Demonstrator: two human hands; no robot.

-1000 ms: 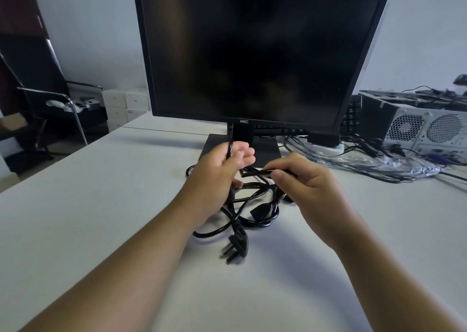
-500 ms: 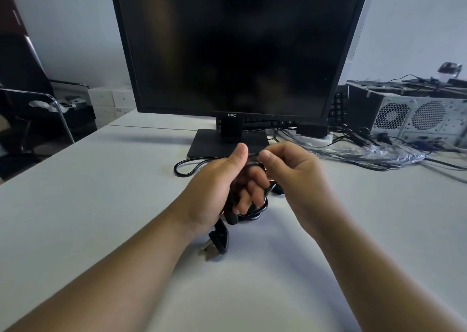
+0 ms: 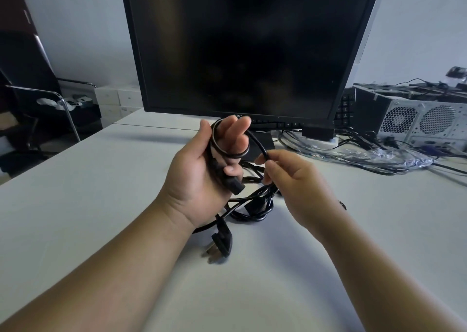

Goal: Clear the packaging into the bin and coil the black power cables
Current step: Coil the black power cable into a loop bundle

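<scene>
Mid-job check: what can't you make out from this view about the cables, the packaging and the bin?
Bin: not in the head view; where it stands cannot be told.
Black power cables: head view; strands overlap and the left hand and right hand cover parts, so their number is unclear.
Plastic packaging: head view, far right; clear film, blurred, contents unclear.

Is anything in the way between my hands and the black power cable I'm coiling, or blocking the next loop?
Nothing visible. The left hand holds the black power cable, one loop round its fingers, and the right hand pinches the strand beside it. The loose remainder lies tangled on the table below, so it might snag.
</scene>
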